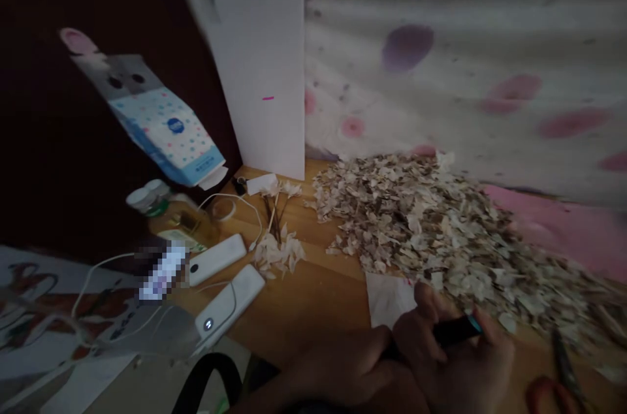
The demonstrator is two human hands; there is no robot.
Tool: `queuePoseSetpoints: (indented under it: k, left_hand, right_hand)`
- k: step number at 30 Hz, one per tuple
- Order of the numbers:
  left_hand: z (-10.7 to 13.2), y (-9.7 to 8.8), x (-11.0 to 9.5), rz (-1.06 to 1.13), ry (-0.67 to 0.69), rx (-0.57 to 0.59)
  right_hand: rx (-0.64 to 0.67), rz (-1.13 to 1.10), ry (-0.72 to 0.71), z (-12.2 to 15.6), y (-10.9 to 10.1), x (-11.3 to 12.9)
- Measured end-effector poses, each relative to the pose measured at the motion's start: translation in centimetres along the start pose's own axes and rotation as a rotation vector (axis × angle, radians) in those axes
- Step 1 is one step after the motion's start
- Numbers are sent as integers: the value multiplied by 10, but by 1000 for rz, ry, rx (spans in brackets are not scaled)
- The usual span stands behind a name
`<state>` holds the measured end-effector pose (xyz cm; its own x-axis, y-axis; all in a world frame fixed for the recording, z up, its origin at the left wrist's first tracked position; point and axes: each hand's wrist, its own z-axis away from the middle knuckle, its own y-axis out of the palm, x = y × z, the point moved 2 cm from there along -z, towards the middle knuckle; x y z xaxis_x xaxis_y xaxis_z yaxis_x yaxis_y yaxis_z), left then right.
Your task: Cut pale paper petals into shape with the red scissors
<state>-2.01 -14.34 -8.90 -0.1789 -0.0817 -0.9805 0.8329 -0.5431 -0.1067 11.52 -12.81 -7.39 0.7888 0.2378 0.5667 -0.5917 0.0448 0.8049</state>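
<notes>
At the bottom of the head view, my left hand and my right hand are close together over the wooden table's front part. Both are closed around a dark, slim cylinder with a teal band at one end, which points right. Its exact kind is too dim to make out, and my fingers cover part of it. A white sheet of paper lies just beyond my hands. Past it spreads a large heap of pale, dry, petal-like flakes. Scissors with red handles lie to the right of my right hand.
To the left are white petal clusters on stems, two white power banks with cables, a lit phone and bottles. A tissue pack hangs on the dark panel. A patterned curtain borders the back; pink sheet lies right.
</notes>
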Motion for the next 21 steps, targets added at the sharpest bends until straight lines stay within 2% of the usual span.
queuePoseSetpoints:
  k: [3,8,13,21]
  left_hand:
    - [9,0,-7,-23,41,-1]
    - [23,-1,-6,-57,19,-102]
    - [32,-6,2,-138,9,-180]
    - [33,-10,10,-153,-6,-169]
  right_hand:
    - [45,28,22,-3,9,-6]
    - [106,82,50,-4,18,-17]
    - [10,18,43,-7,18,-29]
    - [-130,-95,46,-11,18,-41]
